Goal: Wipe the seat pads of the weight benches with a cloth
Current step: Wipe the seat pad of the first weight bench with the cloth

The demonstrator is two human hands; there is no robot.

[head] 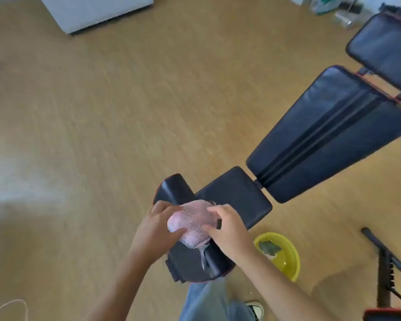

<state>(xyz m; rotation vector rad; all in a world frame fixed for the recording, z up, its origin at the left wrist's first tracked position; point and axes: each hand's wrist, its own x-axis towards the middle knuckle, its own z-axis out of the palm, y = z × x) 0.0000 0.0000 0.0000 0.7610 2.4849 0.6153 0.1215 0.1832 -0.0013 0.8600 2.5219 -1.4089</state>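
Note:
A pink mesh cloth is bunched between my two hands, low in the middle of the view. My left hand grips its left side and my right hand pinches its right side. Both hold it just above the near end of a black weight bench. The bench's small seat pad lies right beyond my hands, and its long back pad stretches away to the upper right. Black padded rollers sit at the near end, partly hidden by my hands and the cloth.
A yellow basin with a dark rag in it stands on the wooden floor right of the bench. Another black pad is at the upper right. A black frame stands at the lower right, a white cabinet at the top left.

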